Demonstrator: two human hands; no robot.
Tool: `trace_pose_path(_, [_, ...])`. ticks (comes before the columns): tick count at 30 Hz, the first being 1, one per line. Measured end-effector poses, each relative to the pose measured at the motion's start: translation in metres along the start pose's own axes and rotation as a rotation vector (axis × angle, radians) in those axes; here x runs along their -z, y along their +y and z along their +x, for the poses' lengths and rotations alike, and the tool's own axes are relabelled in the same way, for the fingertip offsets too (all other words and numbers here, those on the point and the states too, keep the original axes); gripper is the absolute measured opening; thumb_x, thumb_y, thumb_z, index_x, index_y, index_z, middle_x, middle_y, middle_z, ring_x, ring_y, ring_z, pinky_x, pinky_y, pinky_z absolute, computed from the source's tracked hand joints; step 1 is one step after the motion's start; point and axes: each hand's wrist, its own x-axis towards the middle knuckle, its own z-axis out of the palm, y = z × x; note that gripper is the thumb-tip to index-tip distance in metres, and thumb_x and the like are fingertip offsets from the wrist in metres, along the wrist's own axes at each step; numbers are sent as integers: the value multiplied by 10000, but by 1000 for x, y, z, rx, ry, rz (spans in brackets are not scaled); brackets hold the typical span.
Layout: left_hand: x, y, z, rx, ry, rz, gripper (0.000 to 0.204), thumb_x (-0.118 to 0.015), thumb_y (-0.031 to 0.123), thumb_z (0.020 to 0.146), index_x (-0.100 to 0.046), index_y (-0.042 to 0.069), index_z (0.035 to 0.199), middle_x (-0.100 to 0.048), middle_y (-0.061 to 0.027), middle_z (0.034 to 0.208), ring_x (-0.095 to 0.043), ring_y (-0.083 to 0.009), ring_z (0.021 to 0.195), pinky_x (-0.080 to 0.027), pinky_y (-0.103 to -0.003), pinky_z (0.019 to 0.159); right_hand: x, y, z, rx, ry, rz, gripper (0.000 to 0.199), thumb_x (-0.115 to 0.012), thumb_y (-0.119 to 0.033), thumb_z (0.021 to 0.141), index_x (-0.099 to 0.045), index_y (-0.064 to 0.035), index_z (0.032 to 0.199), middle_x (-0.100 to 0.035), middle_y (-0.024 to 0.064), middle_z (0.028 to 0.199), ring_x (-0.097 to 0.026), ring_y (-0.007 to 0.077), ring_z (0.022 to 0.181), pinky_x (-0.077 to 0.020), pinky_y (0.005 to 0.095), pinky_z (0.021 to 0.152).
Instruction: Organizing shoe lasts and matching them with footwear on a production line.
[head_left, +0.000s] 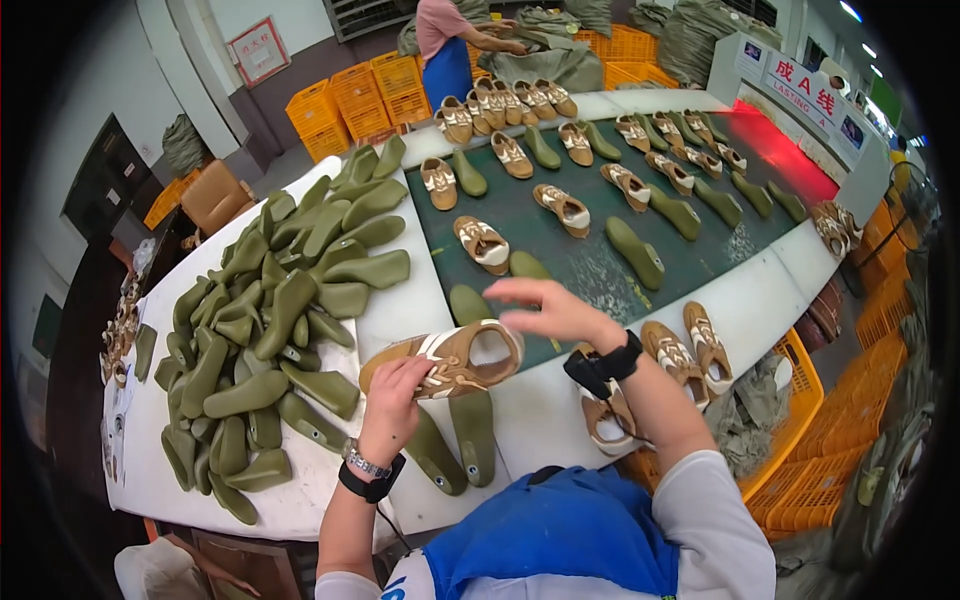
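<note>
In the head view, the left hand [392,398] grips a tan shoe upper with white stripes [447,358], its fingers closed around the toe end, and holds it above the near edge of the white counter [400,310]. The right hand [553,310] hovers flat just over the upper's heel opening, fingers spread wide and holding nothing. Directly under the upper lie two olive-green shoe lasts [455,445], side by side on the counter. To the left a big heap of green lasts [280,320] covers the counter. Beyond the hands a dark green conveyor belt [590,262] carries rows of tan uppers and single lasts. By the right forearm, two more tan uppers [690,352] rest at the counter's edge above an orange crate [810,470]. Further orange crates [365,100] stack at the far left, beneath a red-framed white wall sign [259,50]. A white sign with red characters [800,95] stands far right. Another person in a blue apron [447,45] works at the back.
</note>
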Motion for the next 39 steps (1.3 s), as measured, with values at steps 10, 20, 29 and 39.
trace_pose_path(10, [-20,71,18,-67,192,-23,415,-560,-56,679,-539,5,1089,-509,-183,1165,-481,-352,1080,-387,-424,919,-18,-22,-81,-6,203,-735,164,-582,-140,734,-577,-54,873,-597,124,802,-591,318,727,-485,416,629])
trace_pose_path(20, [-55,103,15,152,216,-108,299,-644,34,667,-502,-7,926,-546,-143,918,-537,-325,835,-453,-378,718,-48,-33,-117,35,445,-538,146,-594,-151,777,-547,-19,814,-588,161,669,-591,339,607,-464,407,529])
trace_pose_path(29, [-78,73,-16,172,-33,-273,314,-637,75,733,-523,-7,1014,-567,-178,979,-555,-348,894,-462,-383,768,-40,1,-142,-327,424,-439,189,-577,-201,774,-625,-32,841,-620,160,693,-612,332,655,-486,404,614])
trace_pose_path(39, [-88,21,-110,387,-407,-49,614,-715,191,709,-430,13,1224,-556,-234,1061,-557,-375,943,-467,-422,778,71,28,-237,-869,287,-788,237,-613,-254,749,-652,-46,856,-641,161,798,-613,343,764,-486,422,682])
